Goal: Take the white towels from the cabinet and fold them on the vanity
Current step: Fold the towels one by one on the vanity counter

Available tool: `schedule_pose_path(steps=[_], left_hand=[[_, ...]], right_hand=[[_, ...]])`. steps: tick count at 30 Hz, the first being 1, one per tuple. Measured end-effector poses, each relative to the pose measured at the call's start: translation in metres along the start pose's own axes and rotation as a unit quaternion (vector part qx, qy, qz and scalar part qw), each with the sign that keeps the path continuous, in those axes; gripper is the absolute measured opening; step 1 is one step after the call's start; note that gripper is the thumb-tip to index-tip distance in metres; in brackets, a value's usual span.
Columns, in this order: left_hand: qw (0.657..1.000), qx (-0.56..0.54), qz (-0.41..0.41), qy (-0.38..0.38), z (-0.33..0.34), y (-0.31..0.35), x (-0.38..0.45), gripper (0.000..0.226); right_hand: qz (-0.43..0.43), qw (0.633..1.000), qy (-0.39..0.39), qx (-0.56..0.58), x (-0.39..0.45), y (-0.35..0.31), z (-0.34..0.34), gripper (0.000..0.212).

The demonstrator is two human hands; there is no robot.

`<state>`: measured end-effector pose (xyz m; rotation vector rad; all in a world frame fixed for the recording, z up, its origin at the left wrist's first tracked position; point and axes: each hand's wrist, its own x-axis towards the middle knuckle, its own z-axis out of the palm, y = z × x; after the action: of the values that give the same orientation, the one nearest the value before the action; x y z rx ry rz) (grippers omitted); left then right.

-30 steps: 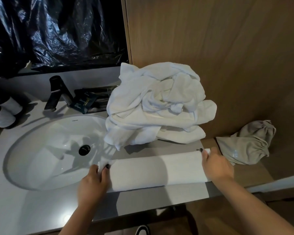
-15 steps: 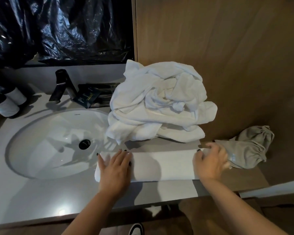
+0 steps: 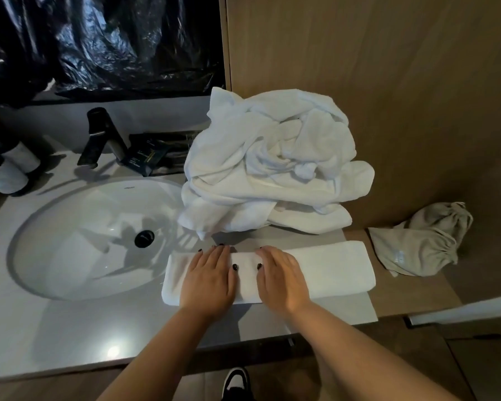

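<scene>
Vanity (image 3: 55,337): both hands flat on folded towel (image 3: 330,267); sink (image 3: 78,235) empty.

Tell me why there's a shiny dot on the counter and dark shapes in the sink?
Head view: the bright dot on the vanity is glare from a light overhead; the dark shapes in the sink are shadows, probably of the faucet and the towel pile; edges bend from the wide lens.
</scene>
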<state>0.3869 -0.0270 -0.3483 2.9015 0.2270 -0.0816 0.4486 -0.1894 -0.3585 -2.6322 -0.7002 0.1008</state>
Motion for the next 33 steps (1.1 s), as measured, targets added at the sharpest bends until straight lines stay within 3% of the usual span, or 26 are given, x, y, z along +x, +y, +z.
schedule_pose_path(steps=[5,10,21,33], left_hand=[[1.000,0.011,-0.010,0.005,0.002,-0.012,-0.013,0.071],[1.000,0.021,-0.009,-0.008,-0.004,-0.024,-0.021,0.068],[0.999,0.029,-0.040,-0.005,-0.011,-0.046,-0.021,0.090],[0.999,-0.025,-0.015,0.016,-0.003,-0.050,-0.010,0.080]], right_hand=[[-0.074,0.994,-0.029,-0.081,-0.004,0.013,-0.006,0.060],[-0.026,0.988,-0.082,-0.128,-0.009,0.062,-0.026,0.081],[0.104,0.972,-0.072,-0.197,-0.017,0.102,-0.050,0.096],[0.069,0.977,-0.063,-0.191,-0.005,0.128,-0.055,0.100]])
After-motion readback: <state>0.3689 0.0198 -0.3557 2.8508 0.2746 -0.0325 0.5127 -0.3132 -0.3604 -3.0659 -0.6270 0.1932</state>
